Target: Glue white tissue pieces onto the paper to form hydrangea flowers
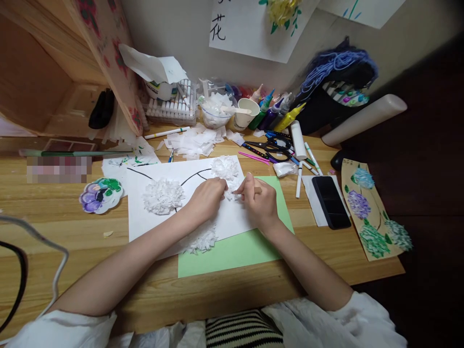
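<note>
A sheet of white paper lies on a green sheet, with black branch lines drawn on it. Fluffy white paper flowers are on it: one at the left, one at the top, and one lower down, partly behind my left forearm. My left hand rests on the white sheet, its fingers pinched together beside a small white paper cluster. What they pinch is hidden. From the right, my right hand grips a thin brown stick, its tip pointing at that cluster.
Cut white paper strips lie behind the sheet, near a bowl of paper scraps and a paper cup. Black scissors and markers lie at the back right. A phone and a painted flower card are farther right.
</note>
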A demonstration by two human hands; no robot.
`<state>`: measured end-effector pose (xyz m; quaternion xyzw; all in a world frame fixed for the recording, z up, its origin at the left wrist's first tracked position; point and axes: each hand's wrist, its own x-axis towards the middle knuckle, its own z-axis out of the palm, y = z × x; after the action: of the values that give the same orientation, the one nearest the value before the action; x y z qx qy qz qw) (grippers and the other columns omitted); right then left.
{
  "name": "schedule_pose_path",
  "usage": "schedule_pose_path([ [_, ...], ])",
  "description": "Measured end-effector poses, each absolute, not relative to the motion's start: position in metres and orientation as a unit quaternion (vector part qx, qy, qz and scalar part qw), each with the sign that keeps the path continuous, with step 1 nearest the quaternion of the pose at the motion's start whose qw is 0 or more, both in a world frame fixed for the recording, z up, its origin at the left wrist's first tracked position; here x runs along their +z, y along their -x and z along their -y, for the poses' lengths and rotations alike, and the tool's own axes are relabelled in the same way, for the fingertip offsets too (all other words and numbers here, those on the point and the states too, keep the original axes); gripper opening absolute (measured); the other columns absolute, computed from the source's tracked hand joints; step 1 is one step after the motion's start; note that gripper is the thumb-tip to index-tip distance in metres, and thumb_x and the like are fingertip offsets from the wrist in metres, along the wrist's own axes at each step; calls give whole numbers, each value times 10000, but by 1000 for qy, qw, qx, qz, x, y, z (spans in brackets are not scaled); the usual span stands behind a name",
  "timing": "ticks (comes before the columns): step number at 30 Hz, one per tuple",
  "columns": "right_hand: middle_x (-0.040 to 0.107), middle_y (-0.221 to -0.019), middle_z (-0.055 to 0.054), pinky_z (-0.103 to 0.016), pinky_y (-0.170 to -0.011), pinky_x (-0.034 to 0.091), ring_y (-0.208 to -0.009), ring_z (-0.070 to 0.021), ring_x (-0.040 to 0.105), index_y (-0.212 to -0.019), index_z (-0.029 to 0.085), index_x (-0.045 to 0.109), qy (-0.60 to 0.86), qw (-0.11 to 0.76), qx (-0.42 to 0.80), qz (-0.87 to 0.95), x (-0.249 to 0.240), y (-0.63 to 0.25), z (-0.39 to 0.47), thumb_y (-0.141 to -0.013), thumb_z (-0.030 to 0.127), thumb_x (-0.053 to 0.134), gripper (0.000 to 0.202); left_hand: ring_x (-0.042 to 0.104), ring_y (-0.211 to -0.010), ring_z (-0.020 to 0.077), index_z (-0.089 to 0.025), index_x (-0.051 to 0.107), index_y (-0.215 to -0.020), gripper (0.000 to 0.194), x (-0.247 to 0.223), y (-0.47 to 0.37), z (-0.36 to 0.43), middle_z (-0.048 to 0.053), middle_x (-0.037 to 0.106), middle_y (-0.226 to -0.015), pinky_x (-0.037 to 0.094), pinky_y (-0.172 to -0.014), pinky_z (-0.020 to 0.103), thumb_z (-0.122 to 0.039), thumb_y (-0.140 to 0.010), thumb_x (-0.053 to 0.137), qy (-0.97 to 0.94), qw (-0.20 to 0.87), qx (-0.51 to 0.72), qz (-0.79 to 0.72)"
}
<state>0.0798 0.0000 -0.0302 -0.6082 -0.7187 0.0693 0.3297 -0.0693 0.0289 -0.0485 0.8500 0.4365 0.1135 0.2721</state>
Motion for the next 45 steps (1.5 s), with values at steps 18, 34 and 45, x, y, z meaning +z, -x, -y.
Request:
schedule_pose_path([
  [18,514,-452,-11,-265,-512,350,-455,-125,455,-555,189,510,498,320,37,805,-29,-82,-4,-939,211,286,445,554,-735,178,-158,579,-851,221,-48,70,-30,44,625,-785,419,-663,284,-61,-743,413,-848,276,116,-438],
  [34,541,-463,-22,-265,-505,363,-475,-125,498,-523,194,491,510,320,52,797,-27,-85,-10,-940,246,291,465,556,-761,182,-154,581,-867,233,-50,70,-30,54,626,-821,425,-684,288,-54,-741,413,-845,283,102,-442],
  [45,530,-459,-17,-260,-515,379,-477,-124,502,-521,194,498,512,319,90,792,-27,-87,-8,-943,272,279,483,564,-757,180,-151,586,-876,241,-49,70,-30,53,636,-824,433,-679,286,-58,-742,409,-848,277,112,-438],
])
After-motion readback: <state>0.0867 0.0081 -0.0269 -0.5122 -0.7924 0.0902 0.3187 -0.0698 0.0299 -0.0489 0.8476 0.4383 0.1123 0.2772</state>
